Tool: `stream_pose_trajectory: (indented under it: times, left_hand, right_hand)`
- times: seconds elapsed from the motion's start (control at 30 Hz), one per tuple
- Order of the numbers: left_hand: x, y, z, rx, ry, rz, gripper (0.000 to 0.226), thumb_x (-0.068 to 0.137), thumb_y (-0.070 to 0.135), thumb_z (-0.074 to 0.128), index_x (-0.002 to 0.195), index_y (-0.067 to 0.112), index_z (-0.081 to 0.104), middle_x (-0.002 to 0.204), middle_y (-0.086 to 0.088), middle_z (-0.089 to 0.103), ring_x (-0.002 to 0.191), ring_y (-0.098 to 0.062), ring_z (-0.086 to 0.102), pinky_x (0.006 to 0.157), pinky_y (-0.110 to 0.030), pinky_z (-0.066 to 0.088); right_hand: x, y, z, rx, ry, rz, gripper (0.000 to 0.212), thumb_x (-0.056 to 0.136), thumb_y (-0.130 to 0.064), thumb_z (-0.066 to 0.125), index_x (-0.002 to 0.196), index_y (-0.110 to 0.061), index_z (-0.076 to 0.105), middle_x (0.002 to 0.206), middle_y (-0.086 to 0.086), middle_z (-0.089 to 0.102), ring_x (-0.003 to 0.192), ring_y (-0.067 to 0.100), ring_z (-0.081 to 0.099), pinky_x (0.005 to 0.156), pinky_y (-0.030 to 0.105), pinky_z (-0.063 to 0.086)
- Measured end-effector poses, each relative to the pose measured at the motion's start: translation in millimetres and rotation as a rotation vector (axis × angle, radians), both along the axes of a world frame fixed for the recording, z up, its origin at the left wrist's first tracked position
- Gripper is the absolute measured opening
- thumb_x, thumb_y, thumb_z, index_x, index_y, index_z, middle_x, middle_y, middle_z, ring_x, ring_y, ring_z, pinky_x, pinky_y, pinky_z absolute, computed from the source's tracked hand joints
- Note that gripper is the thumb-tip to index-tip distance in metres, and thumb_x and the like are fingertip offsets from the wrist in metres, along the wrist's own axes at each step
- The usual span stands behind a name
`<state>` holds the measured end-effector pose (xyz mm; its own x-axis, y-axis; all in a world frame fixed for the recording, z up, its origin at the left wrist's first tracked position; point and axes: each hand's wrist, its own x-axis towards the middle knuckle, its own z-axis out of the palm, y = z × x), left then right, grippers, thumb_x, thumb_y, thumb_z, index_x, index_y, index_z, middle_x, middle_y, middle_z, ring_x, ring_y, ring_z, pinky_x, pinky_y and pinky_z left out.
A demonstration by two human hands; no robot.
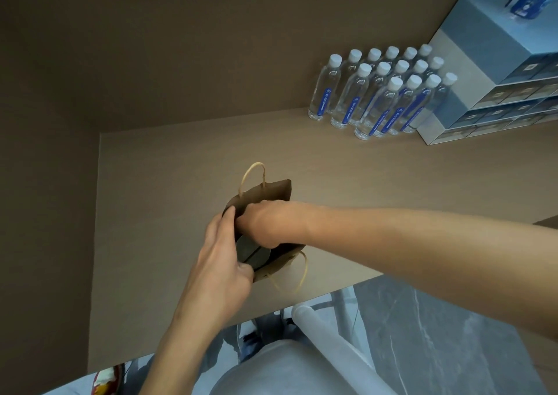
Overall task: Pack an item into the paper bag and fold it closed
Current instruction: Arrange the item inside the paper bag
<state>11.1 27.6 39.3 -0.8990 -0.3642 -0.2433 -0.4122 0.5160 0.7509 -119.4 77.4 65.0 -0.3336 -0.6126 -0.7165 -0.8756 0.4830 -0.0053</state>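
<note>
2 hands work at the open paper bag standing on the table: the left hand pinches its near rim, while the right hand, closed around a dark item, lowers it in. Packing looks underway; folding remains.

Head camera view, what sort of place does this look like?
Probably a shop or reception counter used for packing: a brown counter holds rows of identical water bottles beside stacked blue gift boxes, while both hands work a paper bag.
</note>
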Motion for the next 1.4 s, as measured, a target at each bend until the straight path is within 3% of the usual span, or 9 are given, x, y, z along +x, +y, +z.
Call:
stream_pose_trajectory:
  times: [0.17, 0.33, 0.53, 0.77, 0.97, 1.13, 1.27, 1.33, 1.4]
  left_hand:
    - [0.5, 2.1, -2.2, -0.011, 0.012, 0.009, 0.092, 0.079, -0.002, 0.056, 0.15, 0.032, 0.008, 0.155, 0.014, 0.013, 0.127, -0.017, 0.037, 0.087, -0.024, 0.038]
    - [-0.4, 3.4, -2.3, -0.009, 0.009, 0.014, 0.093, 0.079, -0.002, 0.056, 0.15, 0.033, 0.007, 0.154, 0.019, 0.011, 0.126, -0.016, 0.038, 0.085, -0.023, 0.038]
    - [-0.4, 6.1, -1.7, -0.031, 0.021, 0.007, 0.091, 0.079, -0.001, 0.053, 0.15, 0.034, 0.008, 0.154, 0.02, 0.01, 0.124, -0.01, 0.033, 0.082, -0.021, 0.033]
    - [-1.0, 5.0, -1.1, -0.044, 0.034, 0.014, 0.085, 0.08, 0.003, 0.052, 0.15, 0.031, 0.012, 0.155, 0.017, 0.013, 0.112, -0.005, 0.037, 0.082, -0.02, 0.033]
    - [-2.5, 2.9, -0.1, -0.05, 0.05, 0.021, 0.08, 0.083, 0.006, 0.051, 0.15, 0.029, 0.015, 0.156, 0.013, 0.016, 0.122, -0.008, 0.037, 0.086, -0.019, 0.031]
    - [-2.0, 1.9, 0.2, -0.044, 0.051, 0.004, 0.076, 0.085, 0.01, 0.052, 0.15, 0.029, 0.018, 0.155, 0.013, 0.019, 0.111, 0.006, 0.028, 0.089, -0.019, 0.029]
    - [-2.0, -2.1, -0.1, -0.026, 0.093, -0.026, 0.072, 0.087, 0.013, 0.056, 0.148, 0.033, 0.023, 0.153, 0.013, 0.025, 0.111, 0.007, 0.03, 0.087, -0.016, 0.031]
    - [-0.5, -5.7, -0.5, -0.025, 0.119, -0.037, 0.069, 0.088, 0.016, 0.058, 0.146, 0.035, 0.026, 0.151, 0.013, 0.028, 0.112, 0.006, 0.035, 0.085, -0.016, 0.034]
    - [-0.6, -7.9, -0.4, -0.02, 0.122, -0.053, 0.067, 0.091, 0.022, 0.058, 0.147, 0.035, 0.024, 0.153, 0.014, 0.025, 0.118, 0.005, 0.033, 0.089, -0.018, 0.034]
  right_hand:
    - [-4.7, 3.8, -22.2, 0.035, 0.019, 0.023, 0.035, 0.092, -0.007, 0.057, 0.127, -0.013, 0.058, 0.116, 0.008, 0.064, 0.076, 0.021, 0.055, 0.044, 0.028, 0.035]
    - [-12.2, 7.7, -31.6, 0.043, 0.08, 0.138, 0.029, 0.093, -0.01, 0.057, 0.122, -0.013, 0.059, 0.114, 0.007, 0.064, 0.098, 0.026, 0.063, 0.066, 0.034, 0.044]
    - [-13.0, 12.7, -34.4, 0.164, -0.005, 0.196, 0.007, 0.089, -0.005, 0.06, 0.087, -0.011, 0.059, 0.071, 0.0, 0.051, 0.062, 0.016, 0.052, 0.047, 0.024, 0.033]
    - [-7.4, 22.8, -43.1, 0.121, -0.068, 0.185, 0.026, 0.097, -0.017, 0.049, 0.118, -0.008, 0.059, 0.115, 0.009, 0.063, 0.101, 0.026, 0.061, 0.074, 0.032, 0.04]
    - [-3.1, 23.1, -50.7, 0.146, -0.114, 0.129, 0.032, 0.1, -0.023, 0.043, 0.126, -0.011, 0.057, 0.121, 0.009, 0.062, 0.103, 0.025, 0.058, 0.079, 0.033, 0.04]
    - [0.9, 15.9, -20.2, 0.114, -0.046, 0.258, 0.021, 0.096, -0.015, 0.052, 0.113, -0.011, 0.063, 0.108, 0.006, 0.067, 0.08, 0.019, 0.057, 0.065, 0.029, 0.039]
    - [-5.1, 13.8, 37.9, -0.033, -0.034, 0.268, 0.011, 0.089, -0.002, 0.058, 0.09, -0.011, 0.064, 0.087, 0.005, 0.063, 0.072, 0.023, 0.06, 0.054, 0.029, 0.044]
    - [-16.8, 28.0, 75.3, -0.251, -0.125, 0.138, 0.02, 0.085, 0.004, 0.053, 0.077, -0.012, 0.063, 0.073, -0.001, 0.058, 0.068, 0.022, 0.063, 0.053, 0.029, 0.048]
    - [-29.3, 59.0, 104.4, -0.538, -0.267, -0.124, 0.026, 0.087, 0.006, 0.051, 0.086, -0.012, 0.07, 0.071, -0.006, 0.064, 0.061, 0.009, 0.064, 0.054, 0.021, 0.051]
